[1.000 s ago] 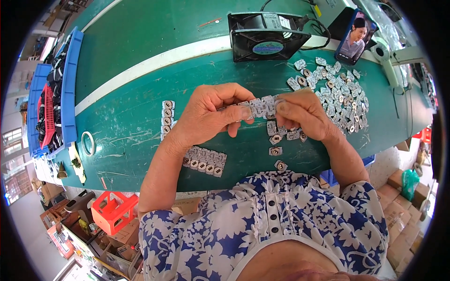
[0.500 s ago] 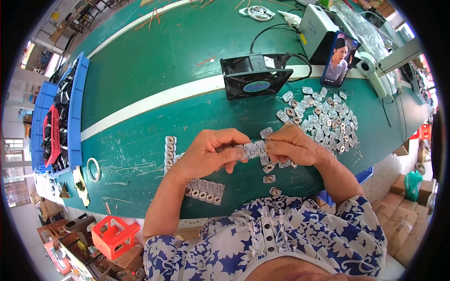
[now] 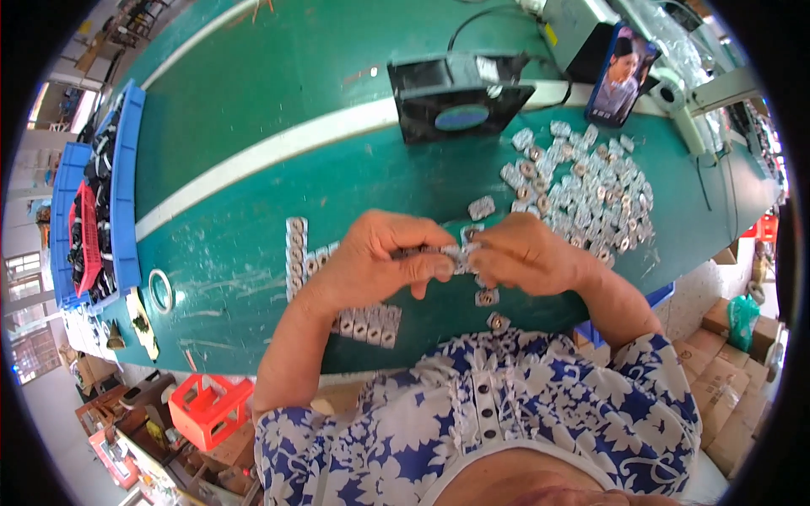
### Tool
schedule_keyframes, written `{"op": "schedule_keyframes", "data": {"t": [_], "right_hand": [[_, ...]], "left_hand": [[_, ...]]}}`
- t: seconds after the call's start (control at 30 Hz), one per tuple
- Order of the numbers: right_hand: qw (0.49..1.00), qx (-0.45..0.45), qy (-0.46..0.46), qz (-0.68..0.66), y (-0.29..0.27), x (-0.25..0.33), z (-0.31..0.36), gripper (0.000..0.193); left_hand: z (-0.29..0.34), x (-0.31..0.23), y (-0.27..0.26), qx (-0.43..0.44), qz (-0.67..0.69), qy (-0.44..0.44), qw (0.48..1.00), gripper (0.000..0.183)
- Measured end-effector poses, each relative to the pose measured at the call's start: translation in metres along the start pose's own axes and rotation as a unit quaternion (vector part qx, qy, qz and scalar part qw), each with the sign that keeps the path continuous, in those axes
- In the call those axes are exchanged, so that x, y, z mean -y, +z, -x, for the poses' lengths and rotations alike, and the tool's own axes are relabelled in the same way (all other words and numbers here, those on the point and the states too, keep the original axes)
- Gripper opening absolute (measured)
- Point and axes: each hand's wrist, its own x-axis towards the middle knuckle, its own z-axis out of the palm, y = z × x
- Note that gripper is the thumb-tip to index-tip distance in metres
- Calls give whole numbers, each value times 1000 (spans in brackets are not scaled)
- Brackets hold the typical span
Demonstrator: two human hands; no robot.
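Observation:
Between my two hands is a short row of small silver metal pieces (image 3: 461, 264), mostly covered by fingers. My left hand (image 3: 380, 260) pinches the row from the left, thumb below and curled fingers above. At its other end, the fingertips of my right hand (image 3: 527, 253) are closed on a piece. Just beyond my right hand lies a loose metal piece (image 3: 481, 208), and nearer my body are two more, one being a piece with a round centre (image 3: 499, 322). A block of pieces set side by side (image 3: 371, 327) rests below my left wrist.
A column of pieces (image 3: 295, 251) stands left of my left hand. A heap of metal pieces (image 3: 591, 198) spreads at right. Behind are a black fan (image 3: 460, 97) and a phone (image 3: 623, 84). A blue crate (image 3: 128, 181), tape ring (image 3: 160, 292) and red stool (image 3: 211, 413) are left.
My hands have drawn closer together, and my fingers cover more of the row of pieces. The whole view has shifted, with the fan and table standing higher in the picture.

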Motion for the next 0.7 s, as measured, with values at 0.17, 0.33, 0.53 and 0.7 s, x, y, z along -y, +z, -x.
{"op": "schedule_keyframes", "data": {"t": [0.17,0.33,0.53,0.7], "right_hand": [[828,9,139,-543,10,-11,-8,44],[956,-140,138,-217,5,-14,-9,45],[988,-135,68,-17,4,-13,-9,44],[989,-126,76,-28,2,-13,-10,44]], "left_hand": [[-7,5,2,17,157,-31,987,16],[-12,20,11,-113,-21,70,991,16],[-14,24,22,-207,-240,193,929,13],[-17,27,30,-258,-314,248,879,16]]}}
